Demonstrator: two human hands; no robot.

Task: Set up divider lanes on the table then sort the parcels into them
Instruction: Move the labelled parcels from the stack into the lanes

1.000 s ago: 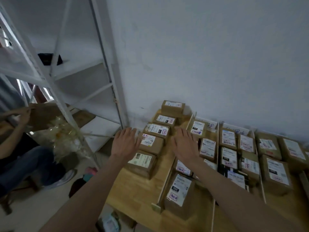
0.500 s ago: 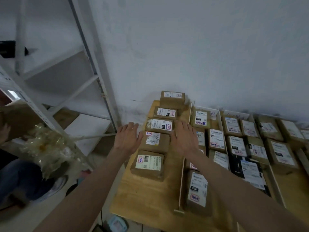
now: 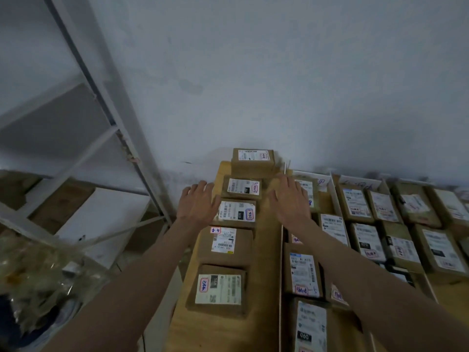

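Several brown labelled parcels lie in a row in the leftmost lane of the wooden table (image 3: 266, 250). My left hand (image 3: 198, 205) is flat with straight fingers against the left side of the third parcel (image 3: 236, 213) in that row. My right hand (image 3: 291, 199) is flat and spread to the right of the row, over the lane and the white divider strip (image 3: 281, 262). A parcel (image 3: 253, 160) stands at the far end by the wall. More parcels (image 3: 304, 273) fill the lanes to the right.
A white metal shelving rack (image 3: 111, 123) stands left of the table against the wall. Crumpled clear plastic (image 3: 33, 275) lies at the lower left. Further dividers (image 3: 335, 196) separate the right lanes.
Both hands have moved forward along the left row, from beside the nearer parcels to the third and second ones. The view has swung left to right and closer to the table.
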